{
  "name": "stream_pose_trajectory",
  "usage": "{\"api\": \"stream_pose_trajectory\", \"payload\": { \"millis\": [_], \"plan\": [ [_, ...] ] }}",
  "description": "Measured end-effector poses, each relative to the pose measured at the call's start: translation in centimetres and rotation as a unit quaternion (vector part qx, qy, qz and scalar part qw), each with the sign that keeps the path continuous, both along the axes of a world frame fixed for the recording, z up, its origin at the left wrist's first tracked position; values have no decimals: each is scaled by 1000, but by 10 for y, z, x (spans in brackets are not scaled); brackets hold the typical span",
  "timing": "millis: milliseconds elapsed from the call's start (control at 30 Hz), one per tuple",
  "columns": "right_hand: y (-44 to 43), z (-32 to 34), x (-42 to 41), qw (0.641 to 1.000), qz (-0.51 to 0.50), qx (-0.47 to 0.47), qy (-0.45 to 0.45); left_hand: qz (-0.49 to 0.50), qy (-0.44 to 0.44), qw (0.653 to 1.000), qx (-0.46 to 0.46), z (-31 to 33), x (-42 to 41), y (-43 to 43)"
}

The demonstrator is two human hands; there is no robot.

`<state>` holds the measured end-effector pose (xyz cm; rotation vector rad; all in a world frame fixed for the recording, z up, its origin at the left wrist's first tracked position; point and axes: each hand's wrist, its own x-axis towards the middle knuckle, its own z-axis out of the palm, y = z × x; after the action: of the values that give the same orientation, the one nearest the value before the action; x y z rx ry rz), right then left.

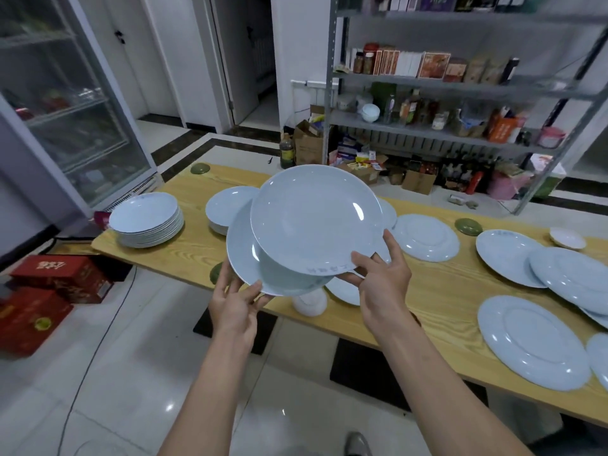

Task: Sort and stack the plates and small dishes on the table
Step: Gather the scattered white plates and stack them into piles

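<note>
Both hands are up over the near edge of the wooden table (434, 291), each with a pale blue plate. The right hand (378, 281) pinches the upper plate (316, 218) at its near rim, thumb on top and fingers underneath, and the plate tilts its face toward the camera. The left hand (237, 301) grips the lower plate (241, 255) by its near rim, thumb on the edge, fingers curled below. The upper plate overlaps the lower one; whether the two touch I cannot tell. Both are held in the air above the table.

At the table's left end stands a tall stack of plates (146, 222), right way up. Just behind the held pair a shorter stack (227, 205) peeks out. Below the held plates a small white bowl (309, 302) sits upside down near the table edge.

To the right, a face-down plate (424, 236) lies alone. Further right lie the large plates (533, 343), face down, two of them overlapping. One green dish (468, 226) sits between them, another green saucer (200, 168) at the far left corner, and a small white dish (567, 237) toward the far right.

Red boxes (62, 274) sit on the floor at left, and a metal shelf (460, 80) of jars and packets stands behind the table.
</note>
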<state>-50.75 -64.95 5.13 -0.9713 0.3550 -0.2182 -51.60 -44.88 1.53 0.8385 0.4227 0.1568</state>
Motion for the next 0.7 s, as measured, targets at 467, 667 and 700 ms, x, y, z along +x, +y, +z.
{"api": "stream_pose_trajectory", "payload": {
  "millis": [467, 667, 700],
  "plan": [
    [81, -8, 128, 1000, 22, 8, -2, 38, 30, 999, 20, -7, 111, 81],
    [102, -12, 198, 1000, 20, 0, 4, 27, 47, 998, 31, -8, 181, 99],
    [102, -12, 206, 1000, 20, 1, 3, 22, 48, 998, 36, -9, 189, 100]
  ]
}}
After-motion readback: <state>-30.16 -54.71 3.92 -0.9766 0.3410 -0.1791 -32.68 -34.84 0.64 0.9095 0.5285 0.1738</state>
